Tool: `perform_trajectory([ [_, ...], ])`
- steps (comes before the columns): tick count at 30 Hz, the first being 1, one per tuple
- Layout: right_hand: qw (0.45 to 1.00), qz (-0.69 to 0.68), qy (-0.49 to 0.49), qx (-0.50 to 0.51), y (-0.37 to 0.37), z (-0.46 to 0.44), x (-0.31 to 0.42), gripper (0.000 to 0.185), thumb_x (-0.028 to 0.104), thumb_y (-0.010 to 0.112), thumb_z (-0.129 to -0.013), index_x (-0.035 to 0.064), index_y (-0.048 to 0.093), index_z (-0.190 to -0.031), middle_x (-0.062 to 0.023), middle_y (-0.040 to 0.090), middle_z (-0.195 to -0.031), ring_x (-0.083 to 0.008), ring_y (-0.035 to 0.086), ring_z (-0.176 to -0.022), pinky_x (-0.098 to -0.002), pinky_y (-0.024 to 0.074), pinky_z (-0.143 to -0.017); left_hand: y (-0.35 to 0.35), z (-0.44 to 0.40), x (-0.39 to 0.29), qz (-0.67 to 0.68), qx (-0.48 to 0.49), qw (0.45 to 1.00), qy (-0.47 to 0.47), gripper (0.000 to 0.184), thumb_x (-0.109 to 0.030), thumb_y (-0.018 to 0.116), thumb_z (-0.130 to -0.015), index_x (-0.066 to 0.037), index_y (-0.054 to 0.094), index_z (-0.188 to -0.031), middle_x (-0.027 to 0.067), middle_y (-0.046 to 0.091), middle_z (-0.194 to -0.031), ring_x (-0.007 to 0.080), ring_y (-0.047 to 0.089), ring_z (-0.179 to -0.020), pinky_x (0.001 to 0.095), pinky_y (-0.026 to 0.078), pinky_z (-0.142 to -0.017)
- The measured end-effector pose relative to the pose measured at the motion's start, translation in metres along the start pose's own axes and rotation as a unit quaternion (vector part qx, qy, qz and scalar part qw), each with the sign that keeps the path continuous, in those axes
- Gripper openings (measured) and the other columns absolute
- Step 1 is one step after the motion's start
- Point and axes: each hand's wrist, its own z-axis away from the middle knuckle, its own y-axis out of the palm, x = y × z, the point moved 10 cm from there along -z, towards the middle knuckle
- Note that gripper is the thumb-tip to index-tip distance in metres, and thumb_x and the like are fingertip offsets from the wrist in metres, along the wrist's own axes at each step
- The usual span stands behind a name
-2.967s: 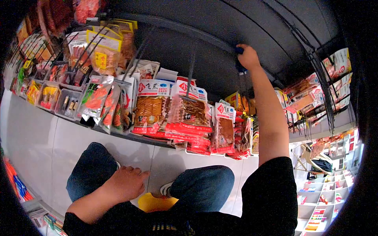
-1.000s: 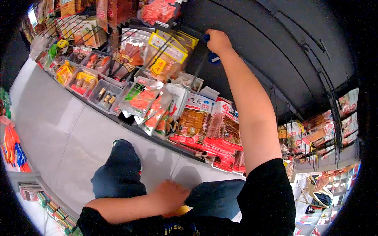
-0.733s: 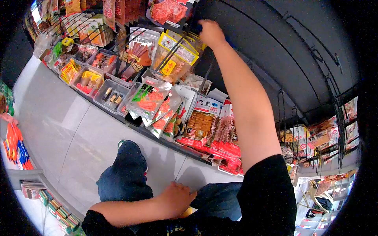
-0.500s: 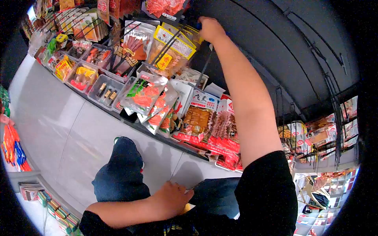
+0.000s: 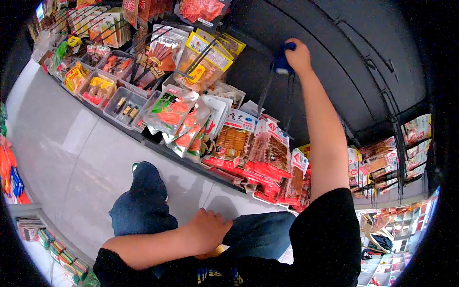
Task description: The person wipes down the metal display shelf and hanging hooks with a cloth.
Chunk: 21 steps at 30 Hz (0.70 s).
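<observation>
My right hand [image 5: 298, 55] is closed on a dark blue cloth [image 5: 283, 61] and presses it against the dark back panel [image 5: 334, 71] of the shelf. Below and left of that hand, red-and-white food packets [image 5: 234, 138] lie stacked along the shelf's front. My left hand [image 5: 209, 230] hangs over my lap beside my knee, its fingers curled and partly apart, with no object visible in it.
Silver pouches [image 5: 172, 112], yellow-topped bags [image 5: 203, 57] and clear plastic tubs [image 5: 126, 106] fill the shelf's left part. Black metal hooks [image 5: 382, 91] stick out at the right. A low shelf with small boxes [image 5: 62, 253] stands at lower left.
My right hand with the blue cloth has moved right along the panel, away from the yellow-topped bags. My left hand has stayed near my lap.
</observation>
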Motion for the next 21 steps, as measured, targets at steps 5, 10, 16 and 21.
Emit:
perform_trajectory([
  [5,0.991,0.032,0.117,-0.049,-0.04,0.014,-0.071,0.038,0.015,0.061,-0.068,0.0076,0.062,-0.105,-0.0213,0.062,-0.101,-0.0366,0.059,-0.097,-0.0433,0.0479,-0.082,0.004,-0.001,-0.002,0.038,-0.005,0.999,0.016,0.032,-0.019,0.056,-0.078,-0.006,0.056,-0.108,0.0126,0.062,-0.095,0.0298,0.06,-0.088,0.0435,0.047,-0.072],
  [10,0.989,-0.026,-0.143,-0.018,-0.015,0.02,-0.014,0.036,0.005,0.056,-0.069,0.0088,0.063,-0.104,-0.0166,0.06,-0.11,-0.0358,0.054,-0.104,-0.0413,0.0464,-0.087,0.006,-0.004,0.0,0.027,0.025,0.999,0.019,0.043,-0.029,0.06,-0.08,-0.006,0.052,-0.115,0.0179,0.061,-0.096,0.0362,0.061,-0.087,0.0477,0.049,-0.072],
  [16,0.983,0.059,-0.122,0.123,0.04,0.042,-0.032,0.043,-0.001,0.053,-0.065,0.0112,0.065,-0.105,-0.0133,0.06,-0.114,-0.0338,0.051,-0.111,-0.0383,0.042,-0.096,0.001,-0.013,0.002,-0.011,0.035,0.999,0.005,0.045,-0.029,0.06,-0.079,-0.005,0.051,-0.116,0.0169,0.061,-0.096,0.0358,0.061,-0.087,0.0466,0.049,-0.073],
  [21,0.977,0.12,-0.01,0.177,0.023,0.048,-0.074,0.04,0.003,0.054,-0.064,0.013,0.066,-0.101,-0.0163,0.062,-0.106,-0.0336,0.058,-0.099,-0.039,0.0453,-0.09,0.005,-0.017,0.0,-0.009,0.049,0.999,0.012,0.046,-0.028,0.06,-0.08,-0.005,0.05,-0.117,0.0165,0.062,-0.096,0.0351,0.062,-0.087,0.0458,0.05,-0.073],
])
